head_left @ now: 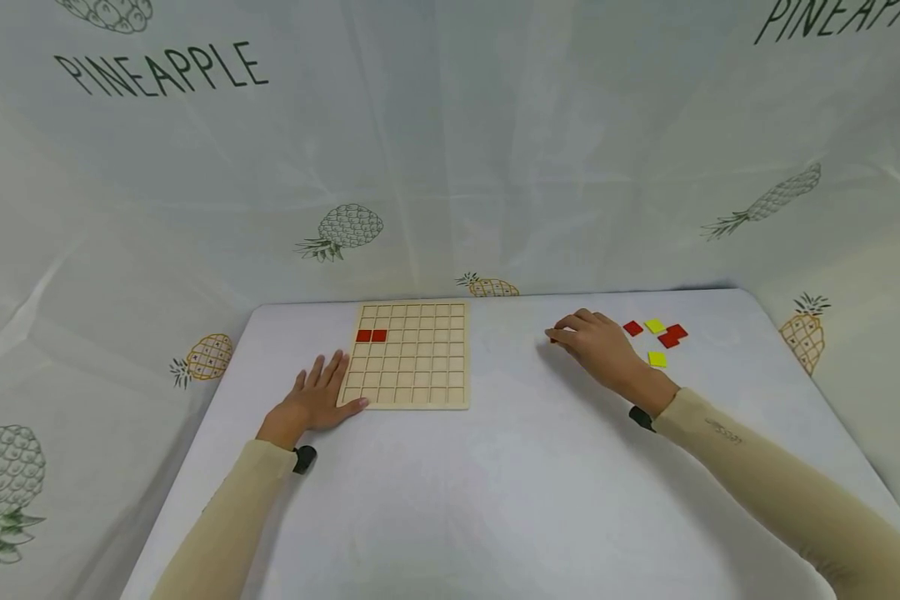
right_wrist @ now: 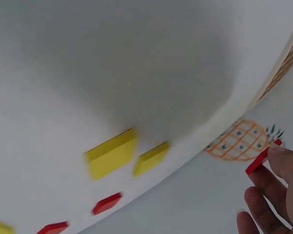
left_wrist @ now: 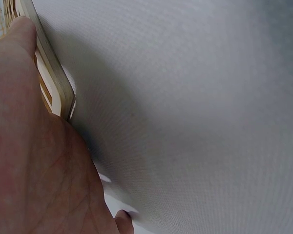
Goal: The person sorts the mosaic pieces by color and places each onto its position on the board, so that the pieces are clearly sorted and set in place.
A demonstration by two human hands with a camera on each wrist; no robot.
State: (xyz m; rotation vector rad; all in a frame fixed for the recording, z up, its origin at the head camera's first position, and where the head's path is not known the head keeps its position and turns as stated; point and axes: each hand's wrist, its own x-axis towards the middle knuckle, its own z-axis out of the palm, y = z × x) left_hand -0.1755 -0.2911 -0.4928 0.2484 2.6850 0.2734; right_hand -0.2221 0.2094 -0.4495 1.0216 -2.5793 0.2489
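A square wooden grid board (head_left: 420,367) lies at the left of the table, with two red tiles (head_left: 378,336) side by side in one row near its left edge. My left hand (head_left: 317,400) rests at the board's lower left corner, fingers spread along its side and thumb on the front edge. Between thumb and fingertips my right hand (head_left: 596,346) pinches a red tile (right_wrist: 259,158), held above the table to the right of the board. In the head view that tile is mostly covered by the fingers.
Several loose tiles lie beyond the right hand, among them a yellow tile (head_left: 657,359) and a red tile (head_left: 632,328). A white cloth with pineapple prints (head_left: 495,287) hangs behind the table (head_left: 450,500).
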